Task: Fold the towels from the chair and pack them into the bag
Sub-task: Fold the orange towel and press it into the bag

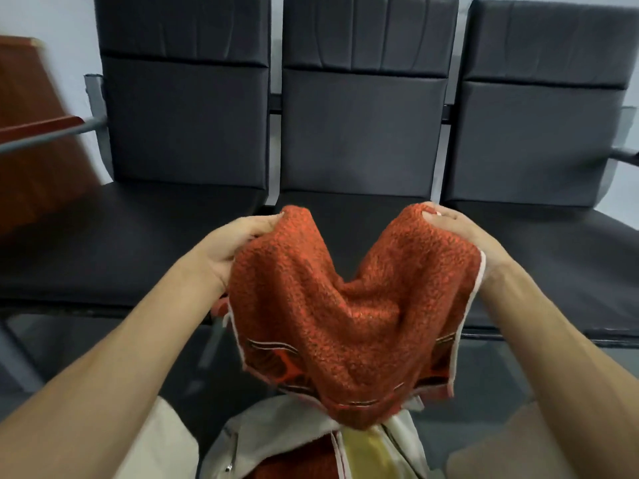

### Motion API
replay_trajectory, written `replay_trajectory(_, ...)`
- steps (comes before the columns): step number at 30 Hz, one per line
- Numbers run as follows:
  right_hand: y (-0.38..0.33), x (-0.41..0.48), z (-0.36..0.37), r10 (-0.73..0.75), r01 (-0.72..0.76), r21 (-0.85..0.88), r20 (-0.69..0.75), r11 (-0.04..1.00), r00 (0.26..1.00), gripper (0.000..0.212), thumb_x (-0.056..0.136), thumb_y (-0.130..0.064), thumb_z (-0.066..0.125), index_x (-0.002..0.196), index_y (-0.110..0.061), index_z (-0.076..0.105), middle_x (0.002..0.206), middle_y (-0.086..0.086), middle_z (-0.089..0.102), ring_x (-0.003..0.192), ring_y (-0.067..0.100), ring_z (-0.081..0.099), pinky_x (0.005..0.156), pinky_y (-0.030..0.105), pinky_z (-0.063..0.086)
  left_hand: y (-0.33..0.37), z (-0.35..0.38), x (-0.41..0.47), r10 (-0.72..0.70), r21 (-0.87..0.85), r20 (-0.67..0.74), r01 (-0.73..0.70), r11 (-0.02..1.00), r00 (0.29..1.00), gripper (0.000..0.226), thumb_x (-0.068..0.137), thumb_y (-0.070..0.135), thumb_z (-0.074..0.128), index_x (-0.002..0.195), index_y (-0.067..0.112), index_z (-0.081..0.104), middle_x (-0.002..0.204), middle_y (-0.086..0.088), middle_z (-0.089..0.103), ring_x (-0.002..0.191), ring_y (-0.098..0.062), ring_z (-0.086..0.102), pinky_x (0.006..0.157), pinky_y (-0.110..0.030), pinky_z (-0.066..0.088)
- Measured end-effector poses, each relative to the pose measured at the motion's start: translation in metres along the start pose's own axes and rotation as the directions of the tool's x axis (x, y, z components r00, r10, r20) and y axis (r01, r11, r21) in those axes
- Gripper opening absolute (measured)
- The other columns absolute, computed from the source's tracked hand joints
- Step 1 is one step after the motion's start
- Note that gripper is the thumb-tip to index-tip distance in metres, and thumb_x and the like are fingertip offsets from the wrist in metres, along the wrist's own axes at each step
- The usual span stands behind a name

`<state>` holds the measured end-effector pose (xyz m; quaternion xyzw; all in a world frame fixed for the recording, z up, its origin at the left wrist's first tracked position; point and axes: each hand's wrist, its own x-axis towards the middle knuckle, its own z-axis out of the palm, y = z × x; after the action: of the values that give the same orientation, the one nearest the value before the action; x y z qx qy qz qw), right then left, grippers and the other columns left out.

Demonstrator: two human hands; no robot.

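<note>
An orange-red towel with a white hem and dark patterned border hangs folded between my hands, sagging in the middle. My left hand grips its left top corner, and my right hand pinches its right top corner. The towel's lower end dips into the open mouth of a light beige bag at the bottom centre. Inside the bag I see another orange towel and a yellow one. The seats of the black chairs behind hold no towels.
Three black padded chairs stand joined in a row across the back. A reddish wooden piece of furniture stands at the far left. Grey floor shows beneath the chairs.
</note>
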<state>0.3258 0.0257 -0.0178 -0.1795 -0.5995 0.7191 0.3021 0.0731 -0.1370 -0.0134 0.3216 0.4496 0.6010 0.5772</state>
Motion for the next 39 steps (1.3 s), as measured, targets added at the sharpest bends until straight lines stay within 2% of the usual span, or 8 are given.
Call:
replay_trajectory(2,0.001,-0.002,0.0,0.018,-0.008,0.128,-0.075,0.992,0.997,0.008,0.086,-0.021,0.065,0.083,-0.017,0.071,0.082,0.001,0.065,0.076,0.014,0.062,0.087,0.036,0.048,0.004,0.005,-0.005,0.041,-0.057,-0.001,-0.041,0.998,0.999,0.043,0.089,0.012,0.046,0.052,0.009,0.068,0.048,0.002,0.055,0.04,-0.007,0.053,0.045,-0.017,0.048)
replay_trajectory(5,0.003,-0.003,-0.002,0.072,-0.028,0.215,-0.201,0.976,0.977,0.014,0.09,-0.02,0.062,0.08,-0.018,0.071,0.077,0.0,0.064,0.068,0.012,0.062,0.074,0.031,0.054,0.009,0.002,-0.007,0.034,-0.124,-0.048,-0.04,0.992,0.998,0.039,0.098,0.012,0.041,0.069,0.007,0.067,0.054,0.0,0.058,0.044,-0.008,0.057,0.047,-0.018,0.051)
replay_trajectory(8,0.008,0.005,-0.009,0.03,-0.008,0.045,-0.524,0.999,0.851,0.009,0.084,-0.011,0.072,0.092,-0.009,0.071,0.083,0.009,0.067,0.069,0.018,0.066,0.071,0.033,0.059,0.01,-0.014,0.002,0.196,0.225,-0.302,-0.13,0.966,0.933,0.023,0.102,0.013,0.043,0.088,0.014,0.061,0.071,0.0,0.06,0.059,-0.009,0.06,0.056,-0.02,0.05)
replay_trajectory(10,0.008,0.008,-0.018,-0.162,-0.021,-0.241,-0.711,0.97,0.684,0.009,0.08,-0.009,0.077,0.087,-0.012,0.073,0.083,0.006,0.07,0.074,0.019,0.067,0.079,0.038,0.059,0.009,-0.03,0.008,0.47,0.656,-0.441,-0.083,0.75,0.764,0.017,0.1,0.015,0.048,0.09,0.018,0.062,0.087,-0.001,0.063,0.08,-0.016,0.061,0.068,-0.029,0.048)
replay_trajectory(12,0.005,0.008,-0.023,-0.35,-0.057,-0.478,-0.714,0.877,0.607,0.007,0.079,-0.017,0.078,0.083,-0.02,0.073,0.081,-0.003,0.071,0.08,0.014,0.067,0.087,0.037,0.056,0.009,-0.036,0.007,0.671,0.848,-0.417,-0.003,0.53,0.613,0.011,0.099,0.017,0.05,0.096,0.017,0.062,0.096,-0.003,0.062,0.088,-0.018,0.057,0.072,-0.031,0.041)
replay_trajectory(17,0.005,0.008,-0.022,-0.46,-0.051,-0.594,-0.672,0.803,0.581,0.014,0.084,-0.023,0.075,0.096,-0.018,0.077,0.083,-0.008,0.071,0.082,0.005,0.067,0.089,0.027,0.053,0.008,-0.045,0.005,0.785,0.941,-0.294,0.019,0.339,0.546,0.016,0.097,0.019,0.054,0.1,0.013,0.068,0.09,-0.003,0.065,0.088,-0.021,0.059,0.072,-0.031,0.039)
replay_trajectory(28,0.002,0.001,-0.018,-0.531,-0.137,-0.706,-0.632,0.695,0.565,0.027,0.089,-0.033,0.068,0.109,-0.015,0.075,0.093,-0.005,0.071,0.089,0.002,0.06,0.066,-0.005,0.035,0.012,-0.048,-0.004,0.754,0.947,-0.287,0.055,0.317,0.591,0.017,0.094,0.035,0.056,0.1,0.029,0.07,0.081,0.0,0.069,0.077,-0.028,0.067,0.081,-0.045,0.054)
replay_trajectory(39,0.006,0.005,-0.021,-0.541,-0.168,-0.736,-0.613,0.656,0.575,0.026,0.091,-0.039,0.062,0.102,-0.02,0.075,0.095,0.003,0.073,0.098,0.02,0.065,0.086,0.033,0.051,0.012,-0.045,0.001,0.728,0.898,-0.362,0.007,0.441,0.582,0.017,0.095,0.019,0.059,0.104,0.012,0.072,0.087,0.0,0.065,0.086,-0.013,0.059,0.075,-0.026,0.039)
